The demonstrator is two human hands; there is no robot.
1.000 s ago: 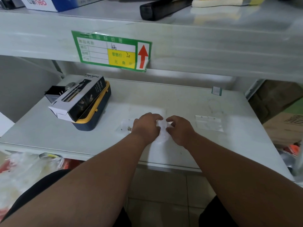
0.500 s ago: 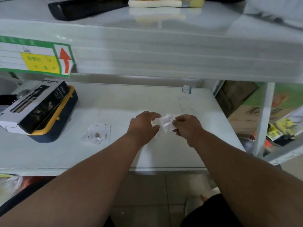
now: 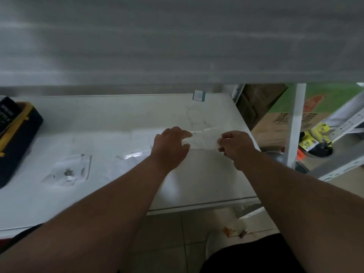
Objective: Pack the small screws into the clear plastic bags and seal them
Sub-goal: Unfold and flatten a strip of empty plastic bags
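Observation:
A small clear plastic bag (image 3: pixel 203 140) is held between both hands just above the white shelf (image 3: pixel 197 184). My left hand (image 3: pixel 171 146) pinches its left edge and my right hand (image 3: pixel 235 145) pinches its right edge. More flat clear bags lie under and behind it, too blurred to separate. To the left lies another clear bag (image 3: pixel 69 171) with a few small dark screws (image 3: pixel 68 171) in it. An empty-looking clear bag (image 3: pixel 130 155) lies between that one and my left hand.
A dark blue and yellow case (image 3: pixel 17 134) with a box on top sits at the left edge. The upper shelf's front (image 3: pixel 177 46) hangs close overhead. A white post (image 3: pixel 294 125), cardboard boxes and a metal bowl stand to the right.
The camera swung right and down; the green label is out of view. Both hands moved right with the bag and drew slightly apart, stretching it between them.

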